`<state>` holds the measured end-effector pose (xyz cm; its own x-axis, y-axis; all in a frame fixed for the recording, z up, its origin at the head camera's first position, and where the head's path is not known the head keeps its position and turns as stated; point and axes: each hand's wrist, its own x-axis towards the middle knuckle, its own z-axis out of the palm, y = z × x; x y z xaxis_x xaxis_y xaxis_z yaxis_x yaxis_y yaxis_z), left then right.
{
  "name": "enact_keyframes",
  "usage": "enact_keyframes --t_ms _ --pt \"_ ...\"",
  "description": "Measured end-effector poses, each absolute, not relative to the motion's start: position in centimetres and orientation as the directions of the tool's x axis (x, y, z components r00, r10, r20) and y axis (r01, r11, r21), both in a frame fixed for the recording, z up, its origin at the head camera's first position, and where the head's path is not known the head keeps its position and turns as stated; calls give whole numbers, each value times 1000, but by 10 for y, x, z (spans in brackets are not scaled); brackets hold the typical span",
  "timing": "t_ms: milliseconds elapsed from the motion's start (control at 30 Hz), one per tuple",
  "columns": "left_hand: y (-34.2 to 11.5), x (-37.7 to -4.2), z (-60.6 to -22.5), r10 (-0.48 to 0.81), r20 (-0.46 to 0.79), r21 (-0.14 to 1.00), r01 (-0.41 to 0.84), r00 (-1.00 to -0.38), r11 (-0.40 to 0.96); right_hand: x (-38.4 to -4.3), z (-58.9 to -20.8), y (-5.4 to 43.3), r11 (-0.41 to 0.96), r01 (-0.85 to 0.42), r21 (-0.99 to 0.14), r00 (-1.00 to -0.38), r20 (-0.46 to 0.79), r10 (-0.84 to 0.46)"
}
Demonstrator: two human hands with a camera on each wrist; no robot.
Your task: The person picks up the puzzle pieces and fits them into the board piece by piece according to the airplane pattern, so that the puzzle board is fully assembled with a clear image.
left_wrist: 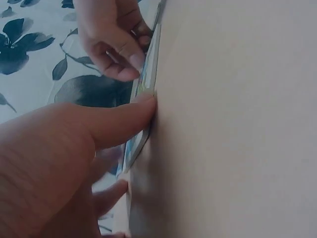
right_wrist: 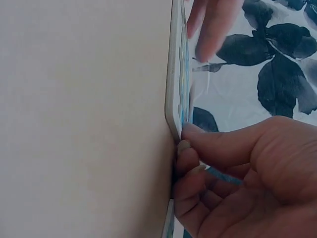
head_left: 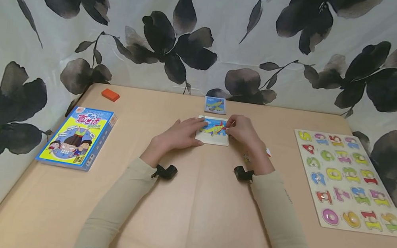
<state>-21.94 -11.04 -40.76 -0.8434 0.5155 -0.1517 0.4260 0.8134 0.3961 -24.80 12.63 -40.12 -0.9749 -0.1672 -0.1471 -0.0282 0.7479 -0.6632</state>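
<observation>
A small white-edged puzzle board with a yellow and red plane on blue lies at the table's middle. Over its left side my left hand is spread, fingers straight; the thumb touches the near edge, as the left wrist view shows. At the right edge my right hand has thumb and index together, pinching what looks like a small puzzle piece, mostly hidden by the fingertips. A loose piece lies beside the right wrist, and another is partly hidden near it. Behind the board stands a matching plane picture.
On the left are a blue and yellow box and an orange block. A large board of coloured number shapes lies at the right. Floral cloth hangs along the table's back edge.
</observation>
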Motion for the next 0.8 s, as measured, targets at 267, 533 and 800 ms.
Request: enact_keyframes --t_ms 267,533,800 --pt "-116 -221 -407 541 -154 443 431 -827 786 -244 -399 141 713 -68 -697 -958 -155 -243" --pt "-117 -222 -408 545 -140 462 432 -827 774 -223 -383 181 744 -187 -641 -908 -177 -381" --pt "-118 -222 -407 539 -156 462 421 -828 780 -191 -388 206 726 -360 -586 -817 -177 -548"
